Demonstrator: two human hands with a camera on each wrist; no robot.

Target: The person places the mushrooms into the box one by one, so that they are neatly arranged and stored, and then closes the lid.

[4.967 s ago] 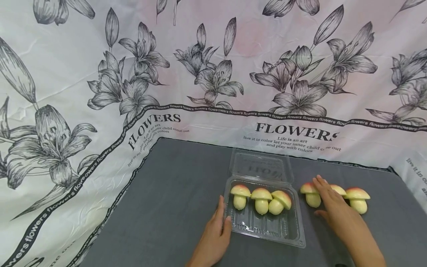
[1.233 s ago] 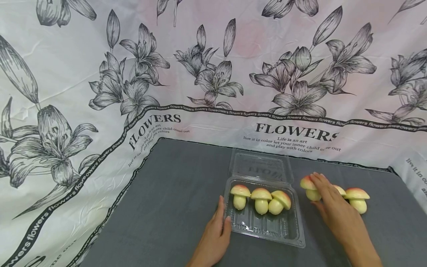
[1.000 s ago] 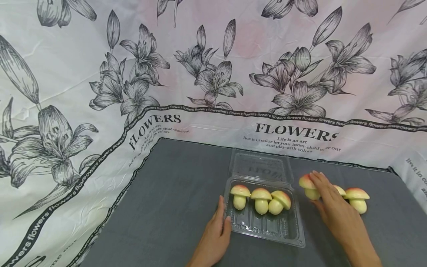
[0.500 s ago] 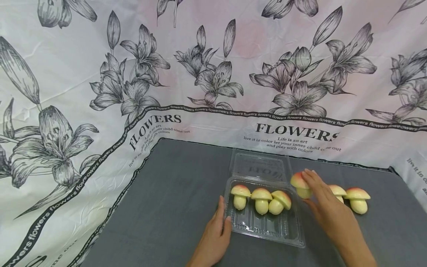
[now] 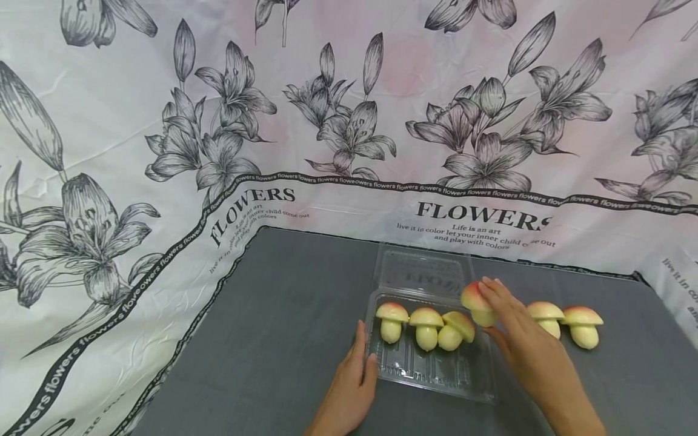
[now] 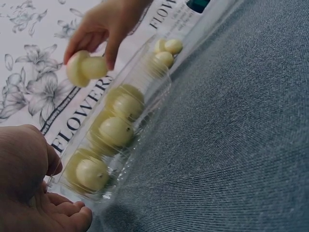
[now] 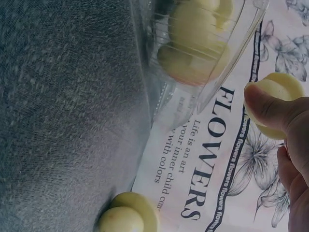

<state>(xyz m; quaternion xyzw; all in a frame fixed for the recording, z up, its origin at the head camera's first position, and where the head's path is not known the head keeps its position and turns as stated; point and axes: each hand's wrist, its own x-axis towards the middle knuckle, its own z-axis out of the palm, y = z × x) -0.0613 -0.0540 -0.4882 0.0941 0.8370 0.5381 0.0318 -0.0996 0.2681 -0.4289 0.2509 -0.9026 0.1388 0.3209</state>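
Note:
My right hand (image 5: 537,354) pinches a mushroom-shaped toy (image 5: 473,301), cream-yellow with a reddish cap, above the right side of a clear plastic clamshell box (image 5: 436,389). In the right wrist view, my thumb presses against the held toy mushroom (image 7: 282,89). Inside the box, three similar toy mushrooms (image 5: 426,328) stand side by side toward its back. Along the box's left side, my left hand (image 5: 346,384) touches the rim with its fingers extended. That hand also appears at the box's end in the left wrist view, where part of its grip is hidden.
Two more toy mushrooms, one (image 5: 547,316) beside the other (image 5: 582,327), sit on the grey tabletop (image 5: 272,339) at the right. The box's open lid (image 5: 417,266) leans back toward the flower-printed cloth (image 5: 349,133) behind the table.
My right hand has taken hold of the leftmost loose toy mushroom, lifted it and carried it left to the box. The left hand has stayed in place.

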